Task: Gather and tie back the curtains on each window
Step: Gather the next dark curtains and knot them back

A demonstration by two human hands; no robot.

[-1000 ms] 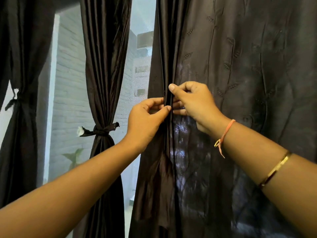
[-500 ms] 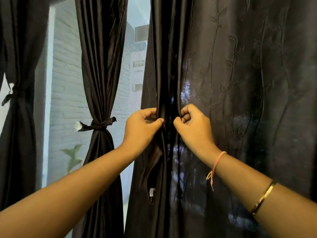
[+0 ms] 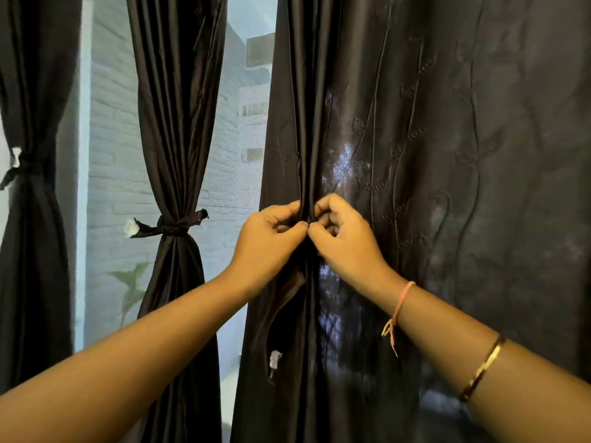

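A wide dark embroidered curtain [image 3: 447,187] hangs loose and fills the right of the view. My left hand [image 3: 267,243] and my right hand [image 3: 347,243] pinch the folds at its left edge, thumbs almost touching. A dark strip of fabric [image 3: 281,302] hangs below my left hand, with a white tag [image 3: 274,359] further down. To the left, a gathered dark curtain [image 3: 174,123] is bound at its waist by a knotted tie [image 3: 172,226]. At the far left, a third dark curtain [image 3: 32,251] is also tied.
Between the curtains, window panes [image 3: 236,155] show a pale brick wall outside and a green plant [image 3: 131,282]. A thread bracelet and a gold bangle sit on my right forearm.
Both hands have slid down the curtain's left edge and drawn closer together, now pinching the folds thumb to thumb. The view has shifted slightly.
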